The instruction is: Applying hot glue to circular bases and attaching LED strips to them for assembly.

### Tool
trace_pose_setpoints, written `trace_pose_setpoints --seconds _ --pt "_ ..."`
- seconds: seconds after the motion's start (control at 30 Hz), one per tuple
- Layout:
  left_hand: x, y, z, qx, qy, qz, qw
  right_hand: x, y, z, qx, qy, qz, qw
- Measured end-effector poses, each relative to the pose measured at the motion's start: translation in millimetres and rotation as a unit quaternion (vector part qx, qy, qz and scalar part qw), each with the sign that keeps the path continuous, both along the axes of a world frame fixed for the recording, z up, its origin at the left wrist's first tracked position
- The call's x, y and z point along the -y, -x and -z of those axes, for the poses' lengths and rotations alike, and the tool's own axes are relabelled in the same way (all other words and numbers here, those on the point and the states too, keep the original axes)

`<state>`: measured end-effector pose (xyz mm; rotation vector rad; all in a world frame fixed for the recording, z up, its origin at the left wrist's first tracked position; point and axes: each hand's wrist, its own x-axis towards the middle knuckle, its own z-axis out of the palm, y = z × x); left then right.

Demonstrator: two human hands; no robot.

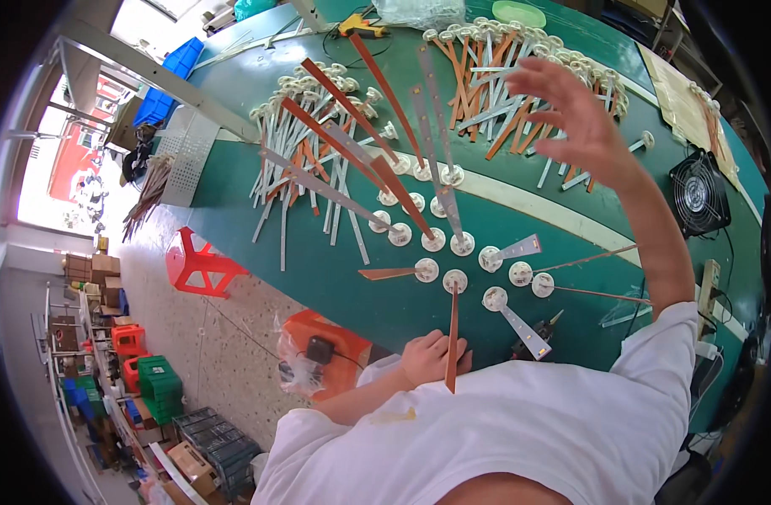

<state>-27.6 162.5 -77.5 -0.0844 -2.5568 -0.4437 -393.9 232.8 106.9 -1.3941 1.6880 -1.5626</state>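
My right hand (566,118) is raised with fingers apart and nothing in it, seen over the far right pile of strips (495,93), grey and orange-brown with white round ends. Near the table's front edge, my left hand (432,358) has its fingers curled; whatever it may hold is hidden. An orange-brown strip (453,337) crosses in front of it, rising from a white round base (455,281). More such bases stand grouped mid-table, several bearing upright or tilted strips. One grey strip (527,333) with small yellow patches leans to the right from its base (494,298).
Another pile of strips (305,143) lies at the table's left. A black fan (698,194) stands at the right, and a yellow glue gun (360,27) lies at the back. Red (204,263) and orange stools (330,370) stand beside the green table (318,290).
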Motion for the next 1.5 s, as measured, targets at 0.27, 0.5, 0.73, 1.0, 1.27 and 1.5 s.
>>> trace_pose_setpoints --seconds 0.27,0.5,0.73,1.0,1.27,1.5 --pt "0 -2 -16 0.051 -0.017 0.014 0.998 73 -32 40 -0.114 0.0 -0.027 0.993" --pt "-1 -9 -18 0.044 -0.006 -0.015 0.999 131 -24 59 -0.11 0.102 -0.092 0.984" --pt "-4 -5 -14 -0.021 -0.017 0.006 1.0 158 -14 37 -0.079 0.046 -0.096 0.991" --pt "-1 -7 -15 -0.016 -0.013 0.006 1.0 178 -38 22 -0.006 0.035 -0.104 0.994" --pt "0 -8 -15 -0.017 -0.01 0.006 1.0 178 -46 12 0.02 -0.042 -0.056 0.997" --pt "1 -8 -15 -0.006 -0.008 0.014 1.0 171 -36 27 0.025 -0.016 -0.076 0.997"
